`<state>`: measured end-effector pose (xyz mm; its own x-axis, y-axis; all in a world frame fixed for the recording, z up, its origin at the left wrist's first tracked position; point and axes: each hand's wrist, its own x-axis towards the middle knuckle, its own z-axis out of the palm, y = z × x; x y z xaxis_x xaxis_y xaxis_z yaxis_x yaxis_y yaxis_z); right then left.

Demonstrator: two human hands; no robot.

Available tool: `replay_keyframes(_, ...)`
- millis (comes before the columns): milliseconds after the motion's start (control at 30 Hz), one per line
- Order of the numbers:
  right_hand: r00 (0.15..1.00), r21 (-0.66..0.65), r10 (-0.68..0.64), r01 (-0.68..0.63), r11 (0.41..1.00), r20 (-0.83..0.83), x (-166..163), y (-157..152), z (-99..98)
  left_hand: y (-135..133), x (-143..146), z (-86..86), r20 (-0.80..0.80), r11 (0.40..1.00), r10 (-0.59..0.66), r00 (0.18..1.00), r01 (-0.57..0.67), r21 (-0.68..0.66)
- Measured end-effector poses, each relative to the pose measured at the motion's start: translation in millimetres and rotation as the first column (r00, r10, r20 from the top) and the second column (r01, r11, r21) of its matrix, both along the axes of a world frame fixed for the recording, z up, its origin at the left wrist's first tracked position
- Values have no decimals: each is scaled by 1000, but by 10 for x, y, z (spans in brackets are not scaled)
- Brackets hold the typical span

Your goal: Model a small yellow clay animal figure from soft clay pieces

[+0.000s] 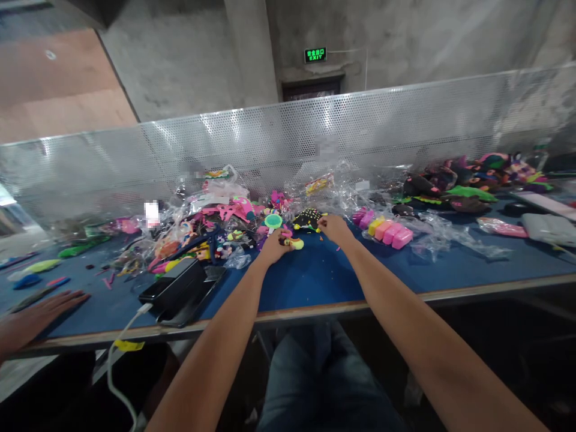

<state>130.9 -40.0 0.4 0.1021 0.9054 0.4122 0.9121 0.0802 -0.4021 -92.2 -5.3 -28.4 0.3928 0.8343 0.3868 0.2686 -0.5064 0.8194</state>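
Both my arms reach out over a blue table [315, 279]. My left hand [275, 245] is closed on a small clay figure [292, 242] with yellow, pink and dark parts. My right hand [333, 228] pinches at the edge of a black clay piece with yellow dots [306, 219]; its fingers are pressed together. A teal and pink clay disc [273, 221] stands just behind my left hand.
Clear plastic bags and colourful clay pieces are heaped along a perforated metal screen [288, 144]. Pink and yellow clay blocks [387, 230] lie to the right. A black device with a white cable [177, 291] sits at left. Another person's hand [33, 315] rests at far left.
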Motion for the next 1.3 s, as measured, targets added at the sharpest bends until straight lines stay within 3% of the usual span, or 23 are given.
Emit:
replay_keyframes(133, 995, -180, 53, -37, 983, 86, -6, 13, -50, 8, -10, 5, -11, 999, 36, 999, -36, 16)
replay_keyframes(367, 992, -204, 57, -33, 978, 114, -3, 21, -97, 48, -13, 3, 40, 998, 68, 997, -68, -2)
replay_keyframes(600, 999, -10, 40, -40, 999, 12, -70, -79, 60, -113, 22, 163, 196, 986, 31, 980, 2, -167)
replay_keyframes(667, 985, 153, 145, -130, 980, -93, -164, -119, 90, -163, 29, 212, 260, 979, 5, 966, 49, -199)
replay_keyframes(733, 938, 319, 303, -239, 917, -167, -271, -147, 88, -194, 29, 249, 329, 966, -9, 944, 94, -242)
replay_keyframes(800, 885, 399, 430, -334, 854, -180, -367, -160, 65, -206, 26, 271, 396, 950, -15, 918, 136, -280)
replay_keyframes(900, 839, 410, 517, -417, 811, -171, -456, -171, 32, -209, 18, 287, 478, 936, -23, 878, 188, -299)
replay_keyframes(1300, 844, 428, 519, -423, 799, -135, -487, -198, 58, -262, 21, 323, 564, 902, -47, 824, 278, -331)
